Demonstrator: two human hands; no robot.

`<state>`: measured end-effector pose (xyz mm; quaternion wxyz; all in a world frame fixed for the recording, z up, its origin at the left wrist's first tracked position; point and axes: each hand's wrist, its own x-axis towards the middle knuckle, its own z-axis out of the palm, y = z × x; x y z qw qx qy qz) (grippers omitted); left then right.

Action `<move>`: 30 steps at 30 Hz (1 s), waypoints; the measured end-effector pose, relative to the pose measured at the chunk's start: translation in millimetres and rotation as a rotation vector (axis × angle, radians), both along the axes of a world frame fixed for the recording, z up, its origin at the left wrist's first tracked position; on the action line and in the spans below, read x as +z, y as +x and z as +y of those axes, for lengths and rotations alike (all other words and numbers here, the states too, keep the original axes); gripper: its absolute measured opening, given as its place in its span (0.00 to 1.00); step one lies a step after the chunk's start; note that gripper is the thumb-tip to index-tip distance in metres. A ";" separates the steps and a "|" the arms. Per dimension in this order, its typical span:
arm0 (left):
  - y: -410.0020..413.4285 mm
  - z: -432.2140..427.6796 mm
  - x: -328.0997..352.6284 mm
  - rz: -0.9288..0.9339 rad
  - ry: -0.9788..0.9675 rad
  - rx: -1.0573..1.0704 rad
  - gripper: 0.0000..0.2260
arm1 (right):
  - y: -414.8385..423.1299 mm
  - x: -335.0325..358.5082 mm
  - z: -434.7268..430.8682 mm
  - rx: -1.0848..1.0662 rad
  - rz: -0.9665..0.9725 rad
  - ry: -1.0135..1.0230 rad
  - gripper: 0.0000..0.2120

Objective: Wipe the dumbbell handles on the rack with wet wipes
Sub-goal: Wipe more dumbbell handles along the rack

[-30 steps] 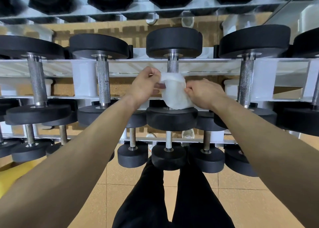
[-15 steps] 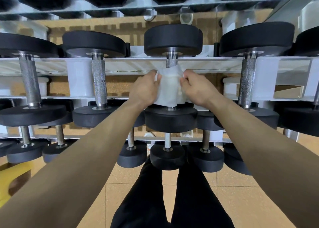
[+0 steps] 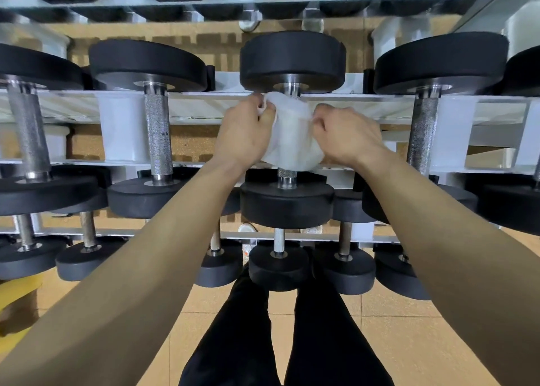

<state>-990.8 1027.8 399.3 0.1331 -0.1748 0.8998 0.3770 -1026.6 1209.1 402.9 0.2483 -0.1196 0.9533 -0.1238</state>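
A white wet wipe is wrapped around the metal handle of the centre dumbbell on the middle shelf of the white rack. My left hand pinches the wipe's left edge near the top. My right hand grips its right side. Most of the handle is hidden under the wipe; only a short knurled bit shows below and a bare bit above.
Neighbouring dumbbells with bare knurled handles stand to the left and right. Smaller dumbbells sit on the lower shelf above my legs, larger ones on the top shelf. A yellow object lies at the lower left on the tiled floor.
Both hands have slid the wipe up along the handle toward the far weight; a short stretch of knurled handle now shows below it.
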 end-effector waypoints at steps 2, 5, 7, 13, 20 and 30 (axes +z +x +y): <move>3.3 -0.5 -1.0 0.076 0.020 -0.002 0.10 | -7.2 -3.8 -0.9 -0.116 0.064 0.019 0.14; 4.8 2.1 -16.8 0.066 -0.009 -0.045 0.15 | -0.1 -8.6 -6.5 -0.224 0.100 -0.045 0.13; 2.1 6.4 -26.6 0.026 -0.056 -0.078 0.18 | 12.8 -14.5 -8.4 -0.167 0.017 -0.138 0.10; -3.3 5.9 -36.1 -0.026 -0.091 -0.195 0.16 | 24.6 -5.5 8.5 -0.053 -0.242 -0.481 0.14; 16.8 -18.9 -2.9 -0.336 -0.094 -0.489 0.12 | 14.4 -0.1 18.4 -0.031 -0.304 -0.203 0.16; 21.8 -10.6 3.8 0.002 0.671 0.366 0.15 | 39.8 19.4 4.3 -0.744 0.194 -0.511 0.15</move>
